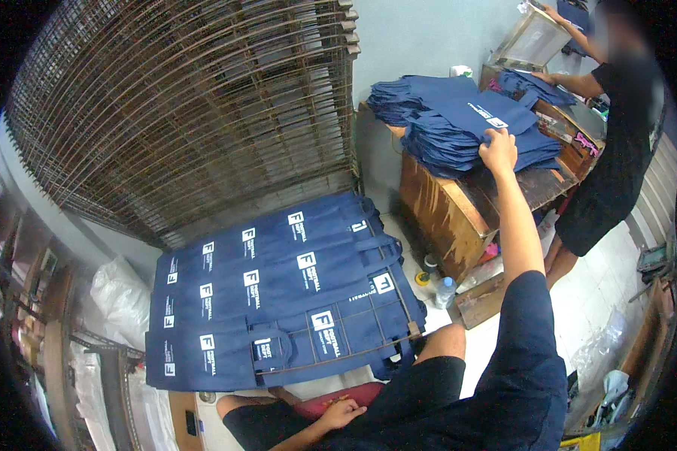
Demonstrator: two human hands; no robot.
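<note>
My right hand point(499, 152) reaches out to the upper right, its thumb and fingers pinching the near edge of a navy fabric bag point(466, 105) with a white print. That bag lies on top of a thick pile of navy bags point(447, 150) on a wooden table. Down at my lap, my left hand point(344, 413) rests loosely beside a red cushion point(353, 396), fingers apart and holding nothing. In front of me, rows of printed navy bags point(226, 301) lie spread on a wire drying rack point(361, 319), some with their handle loops showing.
Raised wire rack shelves point(203, 98) stand at the far left. A co-worker point(617, 150) in black handles a framed screen point(532, 39) beside the wooden table point(447, 214). A water bottle point(444, 292) stands on the floor by the rack. White plastic sacks point(120, 297) sit at the left.
</note>
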